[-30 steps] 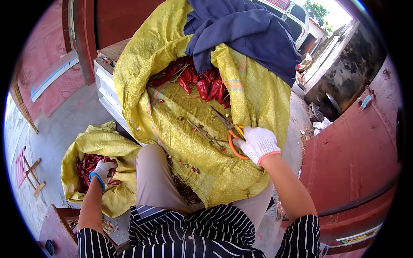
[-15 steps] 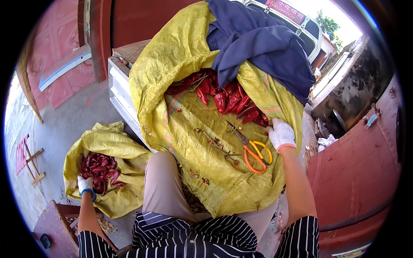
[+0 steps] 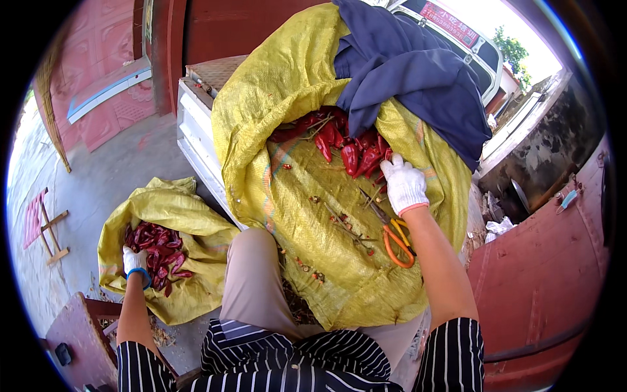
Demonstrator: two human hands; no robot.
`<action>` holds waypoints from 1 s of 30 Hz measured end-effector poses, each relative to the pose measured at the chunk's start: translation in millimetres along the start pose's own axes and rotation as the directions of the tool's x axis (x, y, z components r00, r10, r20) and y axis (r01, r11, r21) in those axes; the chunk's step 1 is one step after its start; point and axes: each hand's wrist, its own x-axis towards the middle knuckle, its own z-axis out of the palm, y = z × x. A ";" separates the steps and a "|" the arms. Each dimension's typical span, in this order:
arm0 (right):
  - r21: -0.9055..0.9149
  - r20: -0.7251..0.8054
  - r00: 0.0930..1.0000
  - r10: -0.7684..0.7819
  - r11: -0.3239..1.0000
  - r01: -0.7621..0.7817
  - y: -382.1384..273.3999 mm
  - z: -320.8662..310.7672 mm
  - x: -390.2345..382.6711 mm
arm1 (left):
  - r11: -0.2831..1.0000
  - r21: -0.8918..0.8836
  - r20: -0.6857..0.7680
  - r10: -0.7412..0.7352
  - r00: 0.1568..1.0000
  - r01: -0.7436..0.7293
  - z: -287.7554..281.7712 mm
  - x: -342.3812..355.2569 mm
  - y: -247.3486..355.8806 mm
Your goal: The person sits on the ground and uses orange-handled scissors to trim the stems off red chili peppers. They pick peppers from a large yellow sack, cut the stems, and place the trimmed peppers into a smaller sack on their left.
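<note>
My right hand (image 3: 405,183), in a white knit glove, reaches into the mouth of a large yellow woven sack (image 3: 313,274). Its fingers are stretched out and touch the edge of a pile of red chili peppers (image 3: 351,158). Scissors (image 3: 397,245) with orange and yellow handles lie on the sack beneath my right wrist, partly covered by it. Lower left, my left hand (image 3: 135,260), also gloved, rests at the left edge of darker red peppers (image 3: 163,251) in a smaller yellow sack (image 3: 189,297). Its fingers look curled; whatever they hold is hidden.
Dark blue cloth (image 3: 418,78) drapes over the large sack's far side. Cut stems (image 3: 349,228) and bits litter the sack. Behind stands a white vehicle bed (image 3: 196,130). A small folding stool (image 3: 52,228) stands on the floor at far left. A red metal panel (image 3: 535,274) fills the right.
My right hand has moved left and farther in, from the sack's right edge to the peppers, its wrist now over the scissors. The left hand has shifted slightly forward over the smaller pile.
</note>
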 end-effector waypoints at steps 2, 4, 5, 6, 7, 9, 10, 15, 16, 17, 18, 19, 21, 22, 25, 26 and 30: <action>-0.049 0.005 1.000 -0.009 0.999 0.009 8.5 7.7 -1.5 | 0.997 -0.073 0.057 0.031 0.998 -0.026 8.2 0.1 11.3; 0.137 -0.078 0.997 0.022 0.990 -0.011 6.0 4.1 -4.5 | 0.960 -0.279 0.079 0.006 0.997 0.016 25.0 6.8 7.9; 0.198 -0.105 0.992 0.068 0.979 -0.046 17.1 2.5 -14.1 | 0.923 -0.384 0.268 0.101 0.958 0.010 20.0 -35.7 70.9; 0.370 -0.208 0.973 0.098 0.929 -0.014 13.4 -2.4 -16.1 | 0.872 -0.485 0.327 0.115 0.938 0.062 22.1 -36.9 71.6; 0.486 -0.243 0.954 0.174 0.873 -0.035 17.1 -1.2 -21.3 | 0.793 -0.602 0.378 0.178 0.908 0.095 23.5 -64.4 105.3; 0.701 -0.312 0.897 0.314 0.713 -0.006 20.6 0.7 -29.0 | 0.730 -0.622 0.614 0.230 0.755 0.283 22.9 -104.1 150.3; 0.802 -0.261 0.882 0.392 0.597 -0.028 21.1 3.0 -32.4 | 0.687 -0.643 0.689 0.325 0.648 0.339 27.7 -123.1 169.1; 0.985 0.169 0.804 0.570 -0.117 -0.124 19.4 -28.7 -57.3 | 0.626 -0.531 0.805 0.583 0.110 0.572 13.5 -230.5 250.3; 0.980 0.177 0.799 0.575 -0.182 -0.087 18.3 -30.2 -62.7 | 0.598 -0.495 0.774 0.634 0.006 0.631 14.4 -248.8 260.6; 0.969 0.185 0.789 0.586 -0.241 -0.048 19.2 -32.1 -69.5 | 0.637 -0.461 0.781 0.622 -0.059 0.618 5.7 -266.6 274.3; 0.966 0.182 0.805 0.565 -0.254 -0.039 9.3 -33.5 -73.6 | 0.644 -0.434 0.766 0.632 -0.119 0.629 -1.4 -282.1 283.3; 0.966 0.172 0.815 0.554 -0.257 -0.030 -1.1 -37.4 -79.3 | 0.652 -0.408 0.747 0.641 -0.177 0.639 -3.9 -296.2 291.3; 0.965 0.154 0.829 0.537 -0.262 -0.009 -20.1 -48.6 -93.7 | 0.685 -0.370 0.729 0.633 -0.260 0.628 -0.8 -319.1 302.4; 0.972 0.124 0.812 0.570 -0.233 0.015 -28.0 -54.1 -104.8 | 0.682 -0.353 0.685 0.654 -0.320 0.640 9.2 -329.0 310.8; 0.969 -0.235 0.830 0.506 0.187 0.161 -50.2 -42.0 -134.2 | 0.598 -0.318 0.662 0.695 -0.279 0.735 7.6 -351.6 328.3; 0.906 -0.370 0.834 0.410 0.358 0.225 -55.7 -50.2 -140.7 | 0.585 -0.298 0.631 0.714 -0.305 0.754 9.0 -357.1 333.1; 0.543 -0.631 0.776 0.005 0.718 0.436 -67.4 -67.4 -148.2 | 0.515 -0.350 0.734 0.670 -0.113 0.782 6.7 -373.8 335.2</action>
